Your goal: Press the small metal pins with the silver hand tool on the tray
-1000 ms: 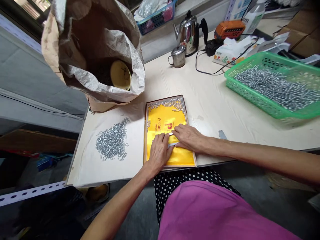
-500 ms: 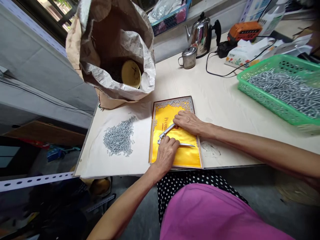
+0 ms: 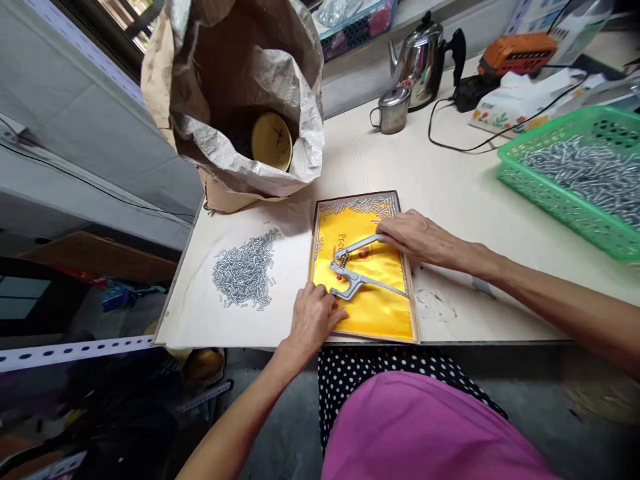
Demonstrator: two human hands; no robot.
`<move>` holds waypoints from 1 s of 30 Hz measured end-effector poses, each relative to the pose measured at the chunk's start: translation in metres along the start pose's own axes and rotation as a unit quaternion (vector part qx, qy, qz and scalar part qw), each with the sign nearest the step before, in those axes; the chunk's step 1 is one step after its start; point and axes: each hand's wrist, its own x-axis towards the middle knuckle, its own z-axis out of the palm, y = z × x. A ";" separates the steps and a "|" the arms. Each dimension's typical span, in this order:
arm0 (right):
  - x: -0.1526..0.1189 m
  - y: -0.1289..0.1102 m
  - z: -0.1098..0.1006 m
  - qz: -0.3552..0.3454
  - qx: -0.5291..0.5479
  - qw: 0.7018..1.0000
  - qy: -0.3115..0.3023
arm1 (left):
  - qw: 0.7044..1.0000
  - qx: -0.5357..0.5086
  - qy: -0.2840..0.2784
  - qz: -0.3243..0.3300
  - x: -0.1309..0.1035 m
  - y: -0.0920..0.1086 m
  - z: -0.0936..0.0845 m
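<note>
A pair of metal spring pliers (image 3: 353,280) lies spread over a yellow sheet with red print (image 3: 375,317) inside a thin-rimmed tray (image 3: 411,293). My right hand (image 3: 417,235) pinches the end of the upper plier handle. My left hand (image 3: 314,312) is at the tray's left side, beside the plier jaws, with thumb and fingers apart; whether the fingertips touch the jaws is hard to tell. Small metal pins (image 3: 363,205) line the tray's top edge, and a few lie along its left side. To the left, a pile of similar pins (image 3: 245,272) rests on the table.
A large open paper sack (image 3: 300,157) with a yellow bowl (image 3: 271,141) inside stands at the back left. Behind are a metal cup (image 3: 393,112), a kettle (image 3: 420,60) and a black cord (image 3: 450,145). A green basket (image 3: 555,203) of metal parts sits right.
My left hand has left the lower handle and moved left to the jaws. My right hand has moved right and up with the upper handle, and the pliers now show more fully.
</note>
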 end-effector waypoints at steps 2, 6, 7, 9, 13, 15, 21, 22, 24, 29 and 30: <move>-0.005 0.002 0.003 0.001 0.002 1.000 0.009 | 1.000 0.010 -0.029 0.001 0.001 0.007 0.005; -0.016 0.018 0.008 0.025 -0.005 0.999 0.046 | 1.000 0.019 -0.020 0.001 0.008 0.001 0.001; -0.019 0.023 0.009 0.032 -0.006 0.998 0.058 | 1.000 0.012 0.009 -0.008 0.011 -0.005 -0.005; -0.025 0.031 0.008 0.040 -0.006 0.996 0.073 | 0.994 -0.016 0.103 -0.034 0.018 -0.021 -0.020; -0.030 0.028 0.007 0.026 0.009 0.997 0.066 | 0.969 0.004 0.220 -0.111 0.032 -0.060 -0.051; -0.028 0.019 0.009 0.012 0.021 0.998 0.049 | 0.968 0.078 0.135 -0.195 0.034 -0.079 -0.053; -0.007 -0.001 0.024 -0.034 0.043 0.998 -0.014 | 0.936 0.152 -0.047 -0.314 0.022 -0.109 -0.023; -0.003 -0.002 0.027 -0.043 0.037 0.998 -0.021 | 0.937 0.146 -0.048 -0.313 0.021 -0.110 -0.020; 0.005 -0.004 0.034 -0.064 0.015 0.998 -0.020 | 0.941 0.135 -0.051 -0.307 0.018 -0.110 -0.017; 0.016 -0.013 0.052 -0.084 -0.089 0.992 -0.001 | 0.957 0.134 -0.032 -0.257 0.012 -0.116 -0.013; 0.017 -0.015 0.055 -0.076 -0.106 0.991 0.001 | 0.959 0.132 -0.024 -0.251 0.011 -0.119 -0.012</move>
